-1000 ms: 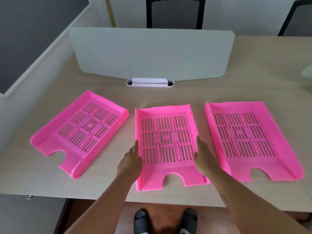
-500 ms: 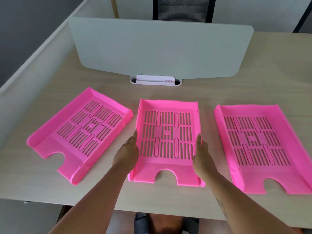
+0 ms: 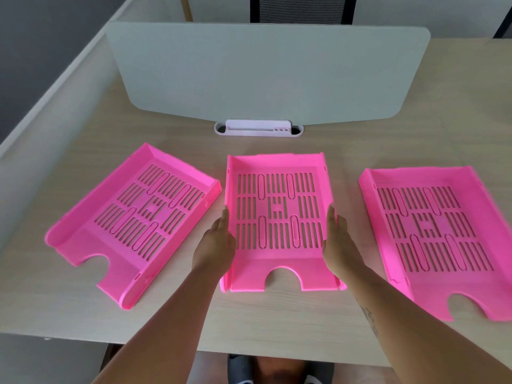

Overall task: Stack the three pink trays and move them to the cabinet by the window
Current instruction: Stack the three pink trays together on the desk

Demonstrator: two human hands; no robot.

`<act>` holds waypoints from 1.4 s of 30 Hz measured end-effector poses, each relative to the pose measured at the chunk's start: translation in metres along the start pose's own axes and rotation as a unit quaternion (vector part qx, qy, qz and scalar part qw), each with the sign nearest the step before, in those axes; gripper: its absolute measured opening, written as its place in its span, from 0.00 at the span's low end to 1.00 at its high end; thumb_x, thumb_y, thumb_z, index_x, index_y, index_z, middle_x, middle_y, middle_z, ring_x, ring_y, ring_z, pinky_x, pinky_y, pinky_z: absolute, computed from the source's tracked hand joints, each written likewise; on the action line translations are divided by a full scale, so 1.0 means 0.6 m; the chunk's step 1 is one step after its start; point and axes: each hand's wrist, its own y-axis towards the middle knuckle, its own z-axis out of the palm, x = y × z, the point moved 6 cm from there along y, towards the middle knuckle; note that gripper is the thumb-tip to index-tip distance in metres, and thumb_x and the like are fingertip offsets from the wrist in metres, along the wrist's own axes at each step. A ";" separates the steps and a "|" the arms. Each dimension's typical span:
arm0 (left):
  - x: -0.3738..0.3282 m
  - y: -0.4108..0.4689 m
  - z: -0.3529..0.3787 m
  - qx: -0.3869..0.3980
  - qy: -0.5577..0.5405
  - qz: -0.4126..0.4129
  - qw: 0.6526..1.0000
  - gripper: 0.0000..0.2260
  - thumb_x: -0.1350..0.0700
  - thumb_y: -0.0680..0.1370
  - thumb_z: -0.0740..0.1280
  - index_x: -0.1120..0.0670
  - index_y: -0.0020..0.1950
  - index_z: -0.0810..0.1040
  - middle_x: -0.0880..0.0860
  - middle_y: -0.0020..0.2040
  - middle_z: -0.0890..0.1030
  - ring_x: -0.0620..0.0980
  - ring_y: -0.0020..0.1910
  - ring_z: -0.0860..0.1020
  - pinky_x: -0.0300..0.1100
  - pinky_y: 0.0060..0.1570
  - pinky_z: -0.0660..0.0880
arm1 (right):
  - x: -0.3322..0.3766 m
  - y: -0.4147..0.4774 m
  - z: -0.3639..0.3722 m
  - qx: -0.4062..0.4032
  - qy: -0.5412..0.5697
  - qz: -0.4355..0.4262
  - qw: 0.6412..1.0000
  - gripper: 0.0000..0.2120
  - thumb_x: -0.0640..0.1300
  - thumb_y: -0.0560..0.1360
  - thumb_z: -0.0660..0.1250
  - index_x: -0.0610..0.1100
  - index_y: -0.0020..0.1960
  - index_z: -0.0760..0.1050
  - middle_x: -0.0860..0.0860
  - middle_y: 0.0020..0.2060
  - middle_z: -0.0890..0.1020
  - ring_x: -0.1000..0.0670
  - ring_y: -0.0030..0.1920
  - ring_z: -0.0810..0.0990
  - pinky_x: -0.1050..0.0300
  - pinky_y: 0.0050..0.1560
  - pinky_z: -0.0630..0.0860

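Note:
Three pink slotted trays lie side by side on the wooden desk. The middle tray point(image 3: 278, 217) sits squarely in front of me. My left hand point(image 3: 214, 245) presses flat against its left wall and my right hand point(image 3: 339, 242) against its right wall, clamping it between them. The left tray point(image 3: 133, 220) is turned at an angle, its far end pointing right. The right tray point(image 3: 440, 239) lies apart near the desk's right side, partly cut off by the frame.
A grey divider panel point(image 3: 266, 70) stands across the desk behind the trays, with a white slotted holder point(image 3: 259, 128) at its foot. A grey wall ledge point(image 3: 33, 151) runs along the left. The desk's front edge point(image 3: 249, 351) is near my feet. A black chair point(image 3: 302, 8) stands beyond.
The middle tray has turned to sit square to me and shifted slightly away from the right tray. Both hands closed in on its side walls.

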 end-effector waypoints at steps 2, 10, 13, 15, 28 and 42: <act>-0.005 -0.007 -0.019 -0.005 -0.003 0.019 1.000 0.28 0.54 0.79 0.55 0.48 0.79 0.51 0.51 0.71 0.70 0.54 0.58 0.77 0.51 0.45 0.81 | 0.008 -0.006 -0.010 0.011 0.008 -0.014 1.000 0.44 0.32 0.78 0.60 0.49 0.77 0.30 0.38 0.78 0.51 0.51 0.48 0.76 0.49 0.52 0.81; 0.008 -0.031 -0.155 -0.098 0.055 0.047 0.993 0.26 0.51 0.78 0.62 0.53 0.76 0.62 0.52 0.71 0.71 0.55 0.67 0.71 0.56 0.58 0.76 | 0.162 0.014 -0.084 -0.005 -0.046 -0.106 0.993 0.36 0.42 0.79 0.63 0.40 0.80 0.47 0.40 0.79 0.51 0.39 0.78 0.50 0.45 0.75 0.58; 0.073 -0.029 -0.206 -0.108 0.099 0.026 0.989 0.26 0.51 0.77 0.62 0.54 0.74 0.64 0.54 0.69 0.73 0.56 0.67 0.71 0.57 0.57 0.76 | 0.250 -0.005 -0.058 0.004 -0.027 -0.150 0.988 0.32 0.42 0.79 0.62 0.40 0.79 0.52 0.40 0.78 0.56 0.40 0.78 0.54 0.47 0.75 0.57; 0.121 -0.019 -0.239 -0.110 0.128 0.025 0.985 0.25 0.51 0.77 0.62 0.55 0.74 0.64 0.55 0.70 0.73 0.57 0.67 0.70 0.57 0.59 0.75 | 0.318 -0.026 -0.028 0.009 -0.023 -0.187 0.982 0.29 0.42 0.79 0.62 0.39 0.77 0.57 0.41 0.74 0.63 0.42 0.75 0.61 0.50 0.74 0.60; 0.381 0.075 -0.333 -0.030 0.236 0.028 0.971 0.28 0.51 0.78 0.61 0.55 0.77 0.59 0.55 0.77 0.62 0.56 0.73 0.63 0.54 0.72 0.61 | 0.509 -0.064 0.216 0.087 0.104 -0.026 0.990 0.36 0.48 0.78 0.63 0.42 0.79 0.49 0.39 0.76 0.56 0.39 0.62 0.77 0.42 0.56 0.79; 0.421 0.096 -0.330 -0.036 0.177 -0.010 0.983 0.25 0.70 0.76 0.60 0.56 0.72 0.67 0.59 0.61 0.71 0.54 0.54 0.75 0.47 0.55 0.77 | 0.518 -0.054 0.241 0.044 0.150 0.052 0.986 0.35 0.32 0.79 0.57 0.43 0.80 0.43 0.42 0.77 0.53 0.50 0.32 0.77 0.56 0.28 0.77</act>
